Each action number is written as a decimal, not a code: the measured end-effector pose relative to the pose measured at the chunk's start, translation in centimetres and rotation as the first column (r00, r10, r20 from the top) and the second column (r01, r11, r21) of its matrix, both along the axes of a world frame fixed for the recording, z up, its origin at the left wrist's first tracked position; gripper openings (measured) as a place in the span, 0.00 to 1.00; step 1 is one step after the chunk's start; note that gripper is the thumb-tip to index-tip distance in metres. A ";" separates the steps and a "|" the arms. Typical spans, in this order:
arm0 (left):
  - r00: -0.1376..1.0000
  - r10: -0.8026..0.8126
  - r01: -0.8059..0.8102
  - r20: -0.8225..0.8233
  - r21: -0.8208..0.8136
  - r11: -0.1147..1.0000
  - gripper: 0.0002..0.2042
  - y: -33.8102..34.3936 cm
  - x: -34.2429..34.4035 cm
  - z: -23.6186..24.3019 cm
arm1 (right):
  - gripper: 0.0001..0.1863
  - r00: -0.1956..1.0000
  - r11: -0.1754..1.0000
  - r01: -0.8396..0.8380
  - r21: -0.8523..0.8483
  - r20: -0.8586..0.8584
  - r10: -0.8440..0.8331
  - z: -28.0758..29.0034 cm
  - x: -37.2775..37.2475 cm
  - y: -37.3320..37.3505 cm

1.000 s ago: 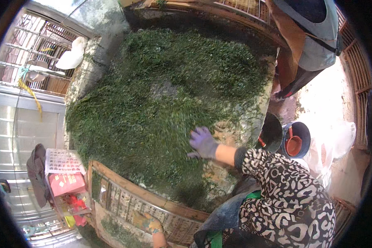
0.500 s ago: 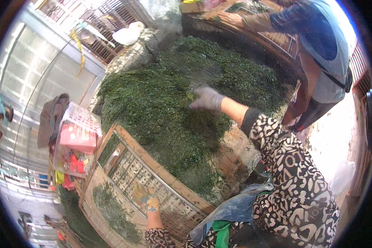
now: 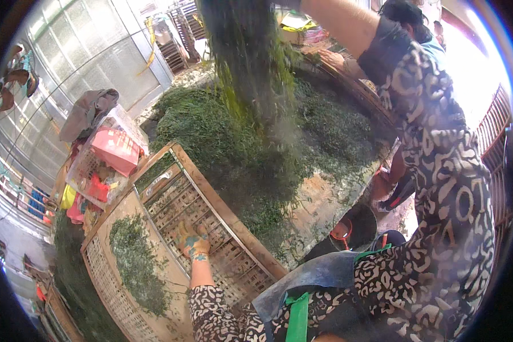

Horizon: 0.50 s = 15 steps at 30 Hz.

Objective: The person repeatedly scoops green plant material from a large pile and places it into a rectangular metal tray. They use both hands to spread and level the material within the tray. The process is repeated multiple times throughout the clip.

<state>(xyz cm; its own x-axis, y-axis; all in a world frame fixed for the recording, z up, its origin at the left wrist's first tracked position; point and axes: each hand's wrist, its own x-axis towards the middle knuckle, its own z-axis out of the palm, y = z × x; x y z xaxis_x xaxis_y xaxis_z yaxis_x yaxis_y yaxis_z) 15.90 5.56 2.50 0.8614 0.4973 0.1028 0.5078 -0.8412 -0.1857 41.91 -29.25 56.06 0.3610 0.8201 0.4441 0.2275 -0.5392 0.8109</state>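
My left hand (image 3: 193, 243), in a yellowish glove with blue-green patches, lies on a woven slatted panel (image 3: 233, 268) inside a wooden frame, its fingers spread and holding nothing. My right arm is raised high. Only a bit of its dark-gloved hand (image 3: 289, 3) shows at the top edge; the fingers are hidden. Below it a thick, blurred mass of dark green leafy strands (image 3: 248, 68) hangs or falls in the air. Under that spreads a big heap of the same greens (image 3: 199, 122). A smaller patch of greens (image 3: 134, 265) lies left of my left hand.
A clear plastic crate (image 3: 134, 122) with a pink box (image 3: 117, 150) stands at the left. Across the heap, a co-worker's hand (image 3: 332, 58) rests on another wooden frame. A dark bucket (image 3: 363, 222) holding something red-orange stands right of the heap, near my apron (image 3: 310, 277).
My right hand has gone from the heap up to the top edge, and a mass of greens now hangs or falls beneath it. My left hand still lies on the panel.
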 end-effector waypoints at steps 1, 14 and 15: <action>0.998 0.041 -0.041 -0.054 -0.005 0.999 0.32 -0.1 -0.1 -0.1 | 0.16 0.976 0.985 -0.159 0.059 0.157 0.149 1.5 0.9 -0.7; 0.442 0.090 0.882 0.893 -0.451 0.138 0.41 -8.4 9.8 14.0 | 0.18 -0.201 0.625 -0.050 0.779 -0.621 0.757 -12.9 0.9 1.1; 0.477 0.053 0.869 0.877 -0.479 0.123 0.41 -10.0 10.5 15.3 | 0.19 -0.139 0.613 -0.082 0.786 -0.618 0.774 -13.5 0.3 1.4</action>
